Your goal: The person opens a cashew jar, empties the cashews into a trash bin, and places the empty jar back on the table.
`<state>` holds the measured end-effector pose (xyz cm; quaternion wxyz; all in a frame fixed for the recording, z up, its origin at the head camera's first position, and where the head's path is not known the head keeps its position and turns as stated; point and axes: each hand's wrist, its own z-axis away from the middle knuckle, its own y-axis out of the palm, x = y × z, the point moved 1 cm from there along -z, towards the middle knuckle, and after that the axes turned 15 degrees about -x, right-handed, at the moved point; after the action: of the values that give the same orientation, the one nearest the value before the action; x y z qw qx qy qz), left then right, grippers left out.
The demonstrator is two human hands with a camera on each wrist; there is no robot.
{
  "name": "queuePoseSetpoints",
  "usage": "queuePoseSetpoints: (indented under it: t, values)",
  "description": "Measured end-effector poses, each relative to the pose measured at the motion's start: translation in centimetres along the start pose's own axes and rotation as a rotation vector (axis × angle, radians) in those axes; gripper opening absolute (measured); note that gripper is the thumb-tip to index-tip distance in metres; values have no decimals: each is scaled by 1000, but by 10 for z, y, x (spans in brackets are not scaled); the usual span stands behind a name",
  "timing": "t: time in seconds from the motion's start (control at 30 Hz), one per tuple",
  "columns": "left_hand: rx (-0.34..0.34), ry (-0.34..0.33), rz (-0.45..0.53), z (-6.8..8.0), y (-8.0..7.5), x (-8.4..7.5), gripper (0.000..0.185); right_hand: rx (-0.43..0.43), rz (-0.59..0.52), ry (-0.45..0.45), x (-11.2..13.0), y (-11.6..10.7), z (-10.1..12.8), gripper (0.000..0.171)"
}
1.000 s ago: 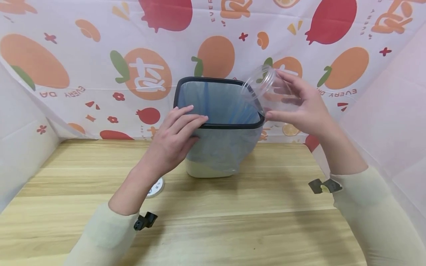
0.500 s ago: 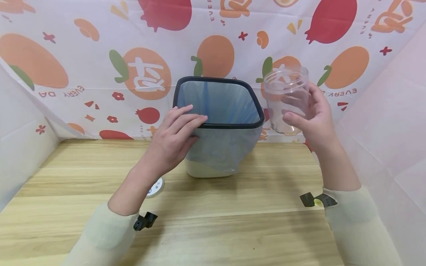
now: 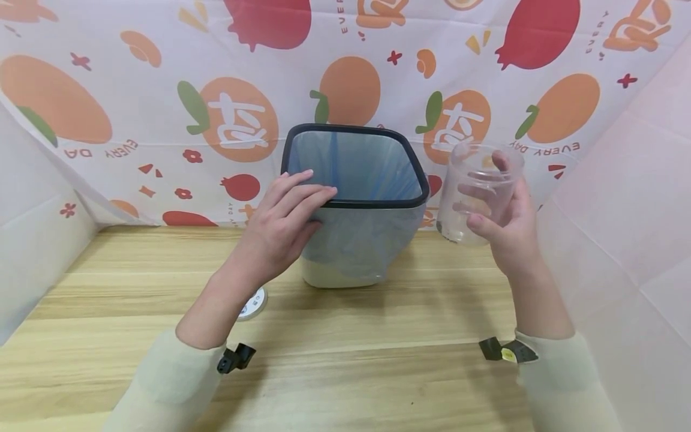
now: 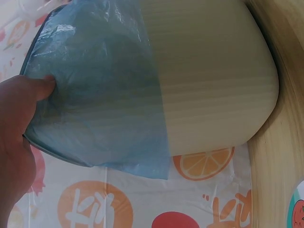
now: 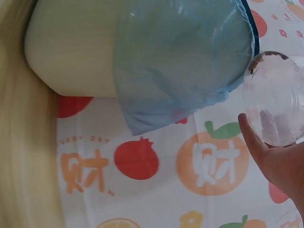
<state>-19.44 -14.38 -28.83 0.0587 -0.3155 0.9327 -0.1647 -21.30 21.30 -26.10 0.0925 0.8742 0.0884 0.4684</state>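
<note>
A cream waste bin (image 3: 345, 273) with a black rim (image 3: 353, 129) and a blue bag liner (image 3: 372, 234) stands at the back of the wooden table. My left hand (image 3: 288, 219) rests on the bin's near left rim, fingers straight over the edge and thumb against the liner (image 4: 95, 95). My right hand (image 3: 504, 231) grips a clear plastic jar (image 3: 477, 192), upright and mouth up, in the air just right of the bin. The jar (image 5: 275, 97) looks empty, with dark specks at its bottom edge.
A small round lid (image 3: 254, 303) lies on the table (image 3: 378, 360) beside my left wrist. A fruit-print cloth (image 3: 162, 90) hangs behind, and white panels close in the left and right sides.
My right hand turned the jar from tilted over the bin's rim to upright, then carried it right and down, away from the bin. The left hand has not moved.
</note>
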Motion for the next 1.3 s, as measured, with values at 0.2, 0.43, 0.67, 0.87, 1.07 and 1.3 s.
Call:
queuePoseSetpoints:
  t: [0.2, 0.43, 0.67, 0.87, 1.07, 1.3]
  values:
    - [3, -4, 2, 0, 1, 0, 60, -8, -61, 50, -14, -7, 19, 85]
    - [8, 3, -2, 1, 0, 0, 58, -1, -126, 65, -31, -15, 37, 86]
    - [11, -2, -4, 1, 0, -1, 58, 6, -94, 97, -47, -22, 50, 92]
    - [12, -14, -11, 0, 0, -1, 59, 11, -57, 118, -59, -26, 60, 94]
    - [20, -22, -6, 0, -1, -1, 60, 24, -16, 159, -68, -31, 71, 90]
    - [36, -14, -21, 0, 0, -1, 60, 119, 23, 213, -81, -35, 85, 92]
